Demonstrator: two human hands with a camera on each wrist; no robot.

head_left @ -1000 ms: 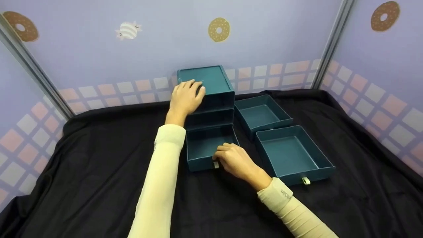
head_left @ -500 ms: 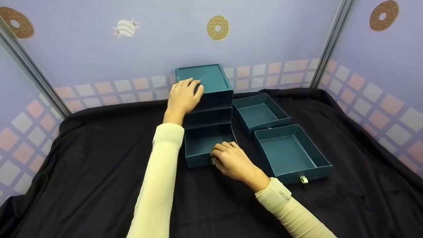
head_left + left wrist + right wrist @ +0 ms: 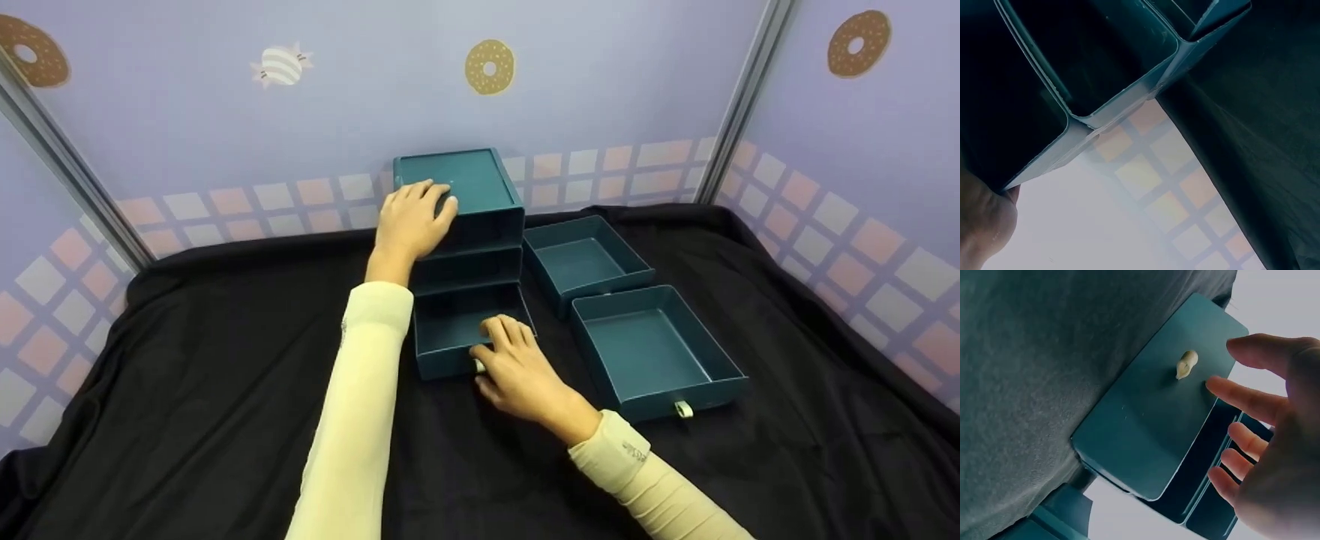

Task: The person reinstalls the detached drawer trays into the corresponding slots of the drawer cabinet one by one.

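Observation:
A dark teal drawer cabinet [image 3: 469, 176] stands by the back wall, two upper slots hollow. Its bottom drawer [image 3: 441, 364] sticks out at the front. My left hand [image 3: 409, 223] rests on the cabinet's top left front edge; only part of that hand [image 3: 982, 216] shows in the left wrist view. Near the drawer's front is my right hand [image 3: 521, 371], fingers spread. In the right wrist view the index fingertip [image 3: 1217, 385] is at the drawer front's edge, and the thumb stands away from it. The pale pull tab [image 3: 1186, 364] hangs free of the fingers.
Two loose teal drawers lie right of the cabinet: a rear one [image 3: 589, 259] and a front one [image 3: 652, 349] with a pale tab [image 3: 683, 409]. Black cloth [image 3: 225, 390] covers the table. Patterned panels [image 3: 367, 97] close off the back and sides.
My right hand has let go of the pull tab, and its fingers have spread. The bottom drawer has slid slightly inward. The left hand has stayed on the cabinet's edge.

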